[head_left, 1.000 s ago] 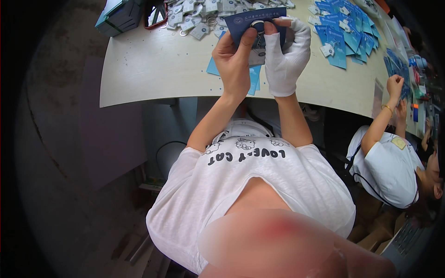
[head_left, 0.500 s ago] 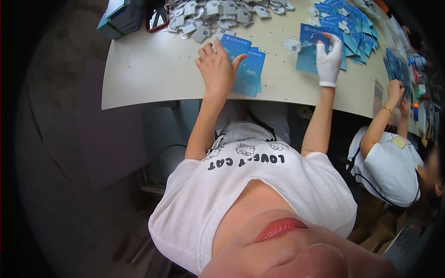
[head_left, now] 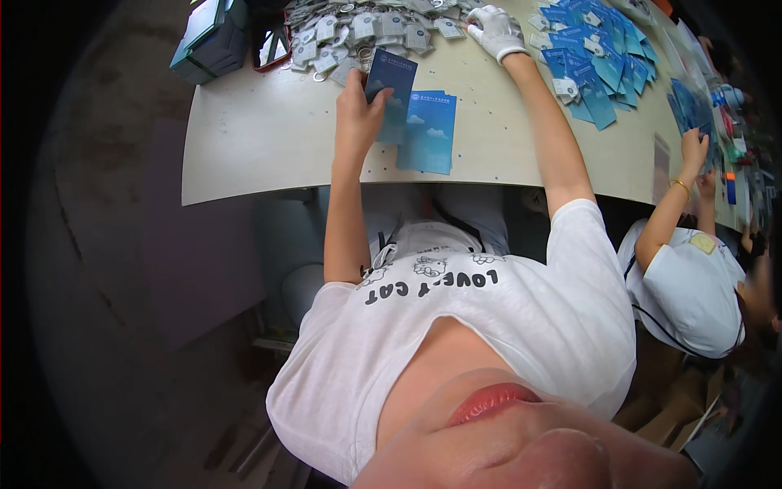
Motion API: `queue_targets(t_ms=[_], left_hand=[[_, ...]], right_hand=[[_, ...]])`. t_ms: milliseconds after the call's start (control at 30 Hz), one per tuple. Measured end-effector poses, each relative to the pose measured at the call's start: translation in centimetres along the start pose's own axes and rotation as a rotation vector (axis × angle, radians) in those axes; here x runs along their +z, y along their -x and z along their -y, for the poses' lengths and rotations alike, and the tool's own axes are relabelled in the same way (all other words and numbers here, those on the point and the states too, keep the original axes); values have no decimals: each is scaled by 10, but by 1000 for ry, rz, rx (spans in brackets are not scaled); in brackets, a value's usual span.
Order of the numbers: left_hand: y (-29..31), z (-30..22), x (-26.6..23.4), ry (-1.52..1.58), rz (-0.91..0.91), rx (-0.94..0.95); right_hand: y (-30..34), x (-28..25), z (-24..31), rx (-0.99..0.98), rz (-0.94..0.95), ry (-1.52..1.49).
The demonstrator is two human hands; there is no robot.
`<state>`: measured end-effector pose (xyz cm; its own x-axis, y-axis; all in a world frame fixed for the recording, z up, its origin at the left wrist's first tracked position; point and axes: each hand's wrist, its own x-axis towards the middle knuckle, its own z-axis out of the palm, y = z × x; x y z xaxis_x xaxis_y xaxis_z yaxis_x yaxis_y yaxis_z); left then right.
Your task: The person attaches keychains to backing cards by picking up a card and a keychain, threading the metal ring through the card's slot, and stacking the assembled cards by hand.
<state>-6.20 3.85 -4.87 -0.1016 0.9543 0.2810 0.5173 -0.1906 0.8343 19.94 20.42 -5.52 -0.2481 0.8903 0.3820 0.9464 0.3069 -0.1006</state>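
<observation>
My left hand (head_left: 356,110) is closed on a blue card (head_left: 393,90), thumb across its front, lifted and tilted over the tabletop. Close beside it, a small stack of blue cards (head_left: 428,134) with white cloud prints lies flat. My right hand (head_left: 497,33), in a white glove with bare fingertips, reaches far forward to the right end of a heap of white keychains (head_left: 366,28) with metal rings. Its thumb and fingers look apart, and I see nothing held between them.
To the right spreads a pile of blue cards with keychains on them (head_left: 599,49). A dark box (head_left: 213,41) and a phone in a red case (head_left: 272,41) stand at the far left of the pale table (head_left: 252,147). A co-worker (head_left: 680,269) sits at the right, handling blue cards (head_left: 691,106).
My left hand has picked up a card from the stack. My right hand has left its card with a keychain on the right-hand pile and moved left and forward to the keychain heap.
</observation>
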Motion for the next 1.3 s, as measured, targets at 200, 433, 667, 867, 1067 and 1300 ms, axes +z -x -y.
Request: queue_targets(t_ms=[200,433,667,867,1067,1300], left_hand=[[-1,-14,-11,544,-90,28],[-21,-26,14,772,-270,154],[-6,-64,37,1003,-61,117],[6,-74,36,1024,-134,147],[12,-81,37,1045,-251,201],[15,-83,34,999,-278,222]], right_hand=[[0,-19,-9,-85,-24,121],[42,-97,36,-66,-264,-1162],[90,-105,112,7,-277,-1276],[106,-107,135,308,-265,-1467],[106,-115,150,271,-374,-1530],[112,-123,155,271,-436,-1557]])
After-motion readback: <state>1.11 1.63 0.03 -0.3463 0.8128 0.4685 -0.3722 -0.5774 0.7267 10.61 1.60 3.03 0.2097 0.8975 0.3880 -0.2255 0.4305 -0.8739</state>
